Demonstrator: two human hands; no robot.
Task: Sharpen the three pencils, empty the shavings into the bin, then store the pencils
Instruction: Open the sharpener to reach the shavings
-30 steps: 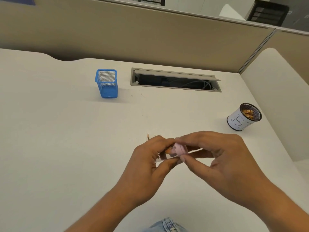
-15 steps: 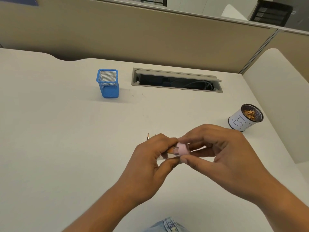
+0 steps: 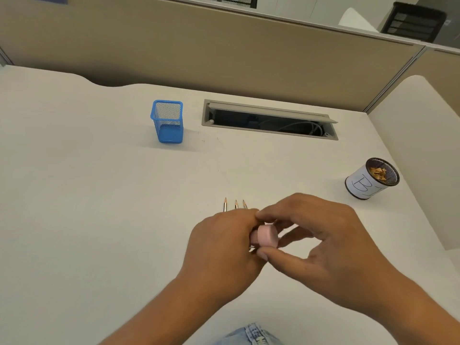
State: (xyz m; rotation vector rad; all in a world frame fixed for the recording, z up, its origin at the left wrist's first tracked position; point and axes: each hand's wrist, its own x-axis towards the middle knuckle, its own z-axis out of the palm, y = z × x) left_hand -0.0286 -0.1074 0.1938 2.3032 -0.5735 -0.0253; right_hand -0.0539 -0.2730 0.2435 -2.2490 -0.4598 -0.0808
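A small pink pencil sharpener (image 3: 265, 235) is held above the desk between both hands. My left hand (image 3: 221, 247) wraps its clear body, which is mostly hidden. My right hand (image 3: 313, 242) pinches the pink cap with thumb and fingers. Three sharpened pencils (image 3: 235, 204) lie side by side on the desk just beyond my left hand, tips pointing away; their lower parts are hidden by the hand. A blue mesh pencil holder (image 3: 167, 122) stands at the back. A white-wrapped bin (image 3: 371, 179) with shavings inside stands at the right.
A cable slot (image 3: 268, 119) with a raised lid is set into the white desk (image 3: 87, 195) at the back. A beige partition (image 3: 224, 51) rises behind the desk, and a second one closes off the right side.
My hands have shifted slightly toward me and down, uncovering the tips of all three pencils. The pink cap now sits flush between both hands.
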